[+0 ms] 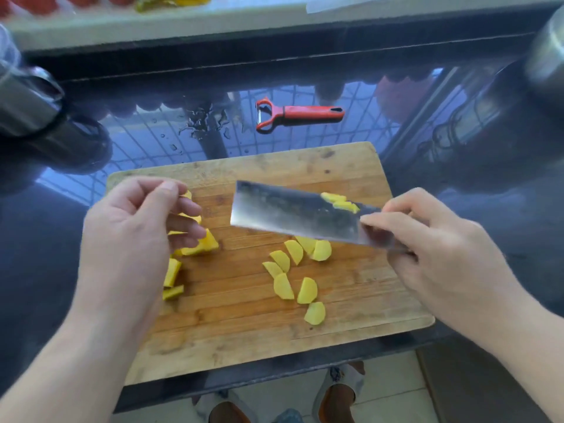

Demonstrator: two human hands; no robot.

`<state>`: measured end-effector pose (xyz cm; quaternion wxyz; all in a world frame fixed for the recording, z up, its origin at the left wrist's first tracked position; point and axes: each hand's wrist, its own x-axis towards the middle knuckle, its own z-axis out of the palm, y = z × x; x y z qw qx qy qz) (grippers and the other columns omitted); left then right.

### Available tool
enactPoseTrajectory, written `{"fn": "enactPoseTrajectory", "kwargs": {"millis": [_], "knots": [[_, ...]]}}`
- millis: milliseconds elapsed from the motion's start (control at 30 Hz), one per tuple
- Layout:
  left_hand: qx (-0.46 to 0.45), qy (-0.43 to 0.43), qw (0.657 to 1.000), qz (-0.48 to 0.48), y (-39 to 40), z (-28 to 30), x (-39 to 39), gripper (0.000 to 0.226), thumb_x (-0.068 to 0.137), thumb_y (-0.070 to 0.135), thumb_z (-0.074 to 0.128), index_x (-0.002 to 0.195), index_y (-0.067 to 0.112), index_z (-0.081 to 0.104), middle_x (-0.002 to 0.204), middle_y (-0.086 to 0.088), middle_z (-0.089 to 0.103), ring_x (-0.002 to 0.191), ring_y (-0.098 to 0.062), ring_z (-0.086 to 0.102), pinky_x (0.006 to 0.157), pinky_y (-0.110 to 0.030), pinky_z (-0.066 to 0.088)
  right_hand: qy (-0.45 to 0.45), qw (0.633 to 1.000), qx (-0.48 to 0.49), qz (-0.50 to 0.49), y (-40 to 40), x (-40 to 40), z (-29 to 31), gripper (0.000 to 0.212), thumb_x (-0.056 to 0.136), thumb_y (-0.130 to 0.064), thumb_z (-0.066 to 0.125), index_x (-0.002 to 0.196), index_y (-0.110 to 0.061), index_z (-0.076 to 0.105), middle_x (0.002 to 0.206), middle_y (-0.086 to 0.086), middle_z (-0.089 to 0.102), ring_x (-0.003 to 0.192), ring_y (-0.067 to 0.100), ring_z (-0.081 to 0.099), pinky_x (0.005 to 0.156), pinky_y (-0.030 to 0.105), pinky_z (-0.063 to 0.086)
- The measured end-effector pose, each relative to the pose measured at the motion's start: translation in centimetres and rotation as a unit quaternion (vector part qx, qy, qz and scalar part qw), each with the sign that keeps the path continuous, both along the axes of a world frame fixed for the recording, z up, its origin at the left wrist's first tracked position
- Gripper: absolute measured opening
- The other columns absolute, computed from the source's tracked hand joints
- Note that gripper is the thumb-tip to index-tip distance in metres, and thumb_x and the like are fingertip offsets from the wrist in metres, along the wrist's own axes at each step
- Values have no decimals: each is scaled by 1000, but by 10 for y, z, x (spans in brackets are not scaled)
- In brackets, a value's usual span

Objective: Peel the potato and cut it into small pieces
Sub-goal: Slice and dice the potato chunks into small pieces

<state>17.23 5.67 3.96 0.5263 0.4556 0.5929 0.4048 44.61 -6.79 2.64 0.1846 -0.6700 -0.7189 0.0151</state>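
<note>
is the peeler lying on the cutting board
No, the red peeler lies on the dark countertop beyond the far edge of the cutting board.

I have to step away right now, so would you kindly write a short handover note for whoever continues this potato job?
Hands: the right hand grips the cleaver, lifted above the cutting board with its flat side up; two potato bits cling to the blade. The left hand hovers over the left pile of potato chunks, fingers loosely curled, holding nothing I can see.
Things: half-round slices lie scattered mid-board. The red peeler lies on the wet counter beyond the board.
Done: no skin shows on any piece; the potato is sliced.
Left: clear the blade, cut the slices smaller.
</note>
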Motion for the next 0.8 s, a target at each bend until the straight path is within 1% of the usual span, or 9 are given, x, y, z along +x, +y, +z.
{"fn": "enactPoseTrajectory", "kwargs": {"millis": [67, 133, 267, 333, 467, 533, 633, 733, 800], "knots": [[40, 23, 997, -64, 2, 8, 10, 25, 105, 10, 52, 90, 20, 70, 74, 1, 72, 64, -16, 65, 57, -21, 54, -60, 998, 29, 9, -4, 1, -10, 21, 81, 9, 52, 86, -7, 65, 95, 7, 59, 52, 28, 48, 44, 36, 44], [49, 94, 973, -203, -7, 13, 25, 28, 104, 9, 54, 93, 25, 73, 82, 5, 75, 71, -11, 67, 66, -25, 55, -82, 996, 38, 22, -7, -2, -21, 20, 79, 10, 47, 77, -8, 57, 94, 10, 57, 50, 29, 43, 43, 37, 41], [117, 260, 841, -459, -41, 4, 65, 28, 107, 23, 48, 114, 38, 70, 107, 20, 66, 103, -1, 58, 87, -24, 48, -90, 994, 59, 29, -9, -10, -33, 25, 77, 15, 54, 74, -10, 51, 92, 9, 53, 52, 25, 32, 47, 33, 29], [214, 331, 773, -496, -47, -12, 82, 33, 105, 19, 45, 128, 36, 62, 117, 15, 55, 111, -9, 46, 97, -30, 43, -100, 992, 72, 37, -9, -13, -34, 23, 84, 12, 49, 75, -10, 51, 86, 11, 58, 53, 24, 29, 51, 32, 26], [249, 373, 750, -486, -29, -36, 104, 36, 102, 13, 46, 133, 21, 61, 131, 3, 52, 115, -21, 45, 102, -38, 42, -124, 990, 61, 23, -15, -11, -37, 26, 78, 15, 51, 70, -10, 51, 82, 10, 59, 52, 23, 27, 57, 30, 18], [244, 382, 754, -475, -16, -41, 110, 40, 102, 10, 46, 138, 17, 61, 137, 0, 53, 124, -22, 46, 109, -37, 39, -129, 991, 41, 16, -21, -6, -37, 27, 72, 16, 56, 70, -11, 51, 82, 8, 57, 53, 22, 27, 56, 29, 18], [218, 314, 839, -387, -5, -27, 98, 41, 102, 4, 48, 137, 18, 64, 134, 3, 60, 129, -14, 49, 110, -25, 36, -104, 994, -10, 18, -32, -1, -28, 27, 69, 14, 61, 76, -12, 56, 87, 5, 54, 51, 22, 33, 46, 33, 32], [170, 250, 923, -237, -13, -4, 54, 35, 103, 3, 52, 121, 22, 73, 117, 12, 70, 109, 1, 61, 94, -7, 42, -31, 996, -76, 31, -50, -5, -8, 20, 81, 4, 66, 87, -15, 63, 88, 0, 53, 51, 22, 40, 44, 36, 42], [109, 246, 950, -161, -24, 8, 20, 33, 104, 7, 52, 111, 31, 74, 109, 20, 71, 93, 2, 64, 79, -8, 47, 3, 993, -108, 55, -61, -12, 8, 9, 95, -9, 60, 94, -17, 65, 88, -4, 52, 51, 21, 42, 45, 33, 43]]}}
